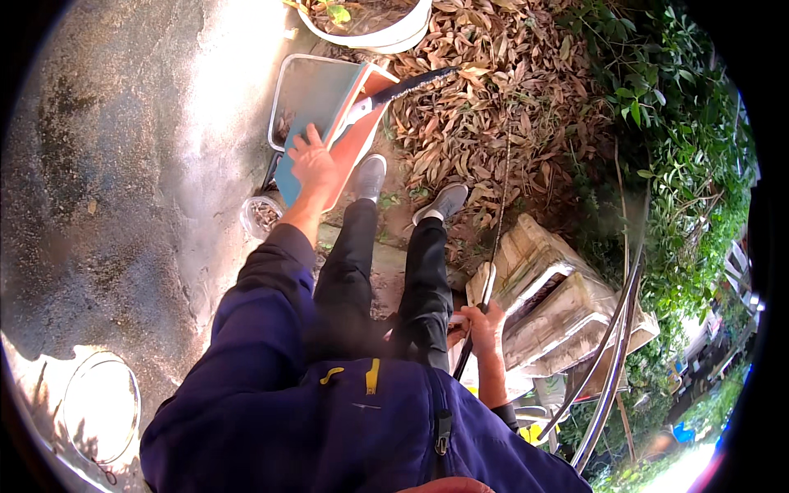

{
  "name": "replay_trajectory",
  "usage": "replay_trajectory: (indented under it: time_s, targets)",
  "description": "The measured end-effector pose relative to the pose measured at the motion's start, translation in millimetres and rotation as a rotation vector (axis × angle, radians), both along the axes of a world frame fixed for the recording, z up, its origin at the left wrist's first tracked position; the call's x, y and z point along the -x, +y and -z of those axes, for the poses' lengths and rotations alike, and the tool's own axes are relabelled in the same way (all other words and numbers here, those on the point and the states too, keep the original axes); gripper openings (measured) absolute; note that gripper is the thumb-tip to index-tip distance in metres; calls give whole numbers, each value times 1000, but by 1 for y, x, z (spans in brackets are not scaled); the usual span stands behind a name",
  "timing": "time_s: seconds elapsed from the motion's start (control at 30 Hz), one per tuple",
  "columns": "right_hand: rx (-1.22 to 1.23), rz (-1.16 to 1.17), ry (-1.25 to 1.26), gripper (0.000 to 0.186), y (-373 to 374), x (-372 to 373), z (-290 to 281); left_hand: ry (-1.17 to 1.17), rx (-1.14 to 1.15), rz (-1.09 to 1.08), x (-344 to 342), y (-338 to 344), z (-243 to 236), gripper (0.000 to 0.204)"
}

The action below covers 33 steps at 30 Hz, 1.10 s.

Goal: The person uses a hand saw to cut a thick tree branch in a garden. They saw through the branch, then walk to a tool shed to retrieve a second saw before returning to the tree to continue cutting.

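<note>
My left hand (314, 164) lies with spread fingers on the teal face of a chair-like piece (297, 182) with orange inner panels and a metal tube frame. Across its orange side rests a long dark strip with a white end (358, 110), its tip reaching over the leaves. Low on the right, my right hand (486, 325) is closed around a thin dark pole (500, 197) that stretches away over the leaf litter. A pale, narrow piece (488, 282) shows just above that hand; what it belongs to is hard to tell. The fingers are partly hidden.
Dry leaves (493, 90) cover the ground ahead. A white planter (386, 34) stands at the far edge, a clear tub (262, 215) beside the chair-like piece. Right of me are a weathered pale block (546, 292), bent metal tubes (612, 370) and green bushes (682, 205). Rough concrete (107, 189) lies left.
</note>
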State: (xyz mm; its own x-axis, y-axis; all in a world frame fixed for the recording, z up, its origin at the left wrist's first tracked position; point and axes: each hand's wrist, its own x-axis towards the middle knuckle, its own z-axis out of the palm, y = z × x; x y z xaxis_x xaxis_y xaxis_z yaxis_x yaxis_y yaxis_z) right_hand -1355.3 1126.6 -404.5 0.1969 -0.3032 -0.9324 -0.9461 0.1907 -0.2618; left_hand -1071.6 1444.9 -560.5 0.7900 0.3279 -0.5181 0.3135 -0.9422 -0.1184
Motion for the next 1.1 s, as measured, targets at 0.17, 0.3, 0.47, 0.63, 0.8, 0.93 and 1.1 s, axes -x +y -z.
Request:
replay_trajectory:
  time_s: [0.17, 0.3, 0.47, 0.63, 0.8, 0.93, 1.1]
  targets:
    - [-91, 3, 12, 16, 16, -36, -6, -146, -92, 101, -22, 50, -9, 61]
    - [-10, -168, -74, 18, 11, -49, -1, -215, -134, 46, -22, 71, -21, 68]
    - [54, -229, -87, 17, 4, -53, 15, -161, -225, -74, -25, 83, 6, 67]
    - [28, -197, -65, 16, 6, -46, 20, -33, -155, -272, -35, 66, 27, 75]
    - [43, -238, -140, 15, 12, -35, 26, -502, 8, 121, -26, 31, 5, 78]
    - [24, -246, -99, 15, 16, -32, 29, -454, 418, 374, -7, 8, 13, 51]
    - [21, -324, -45, 30, 20, -23, 32, -267, 71, 105, 3, 41, 105, 64]
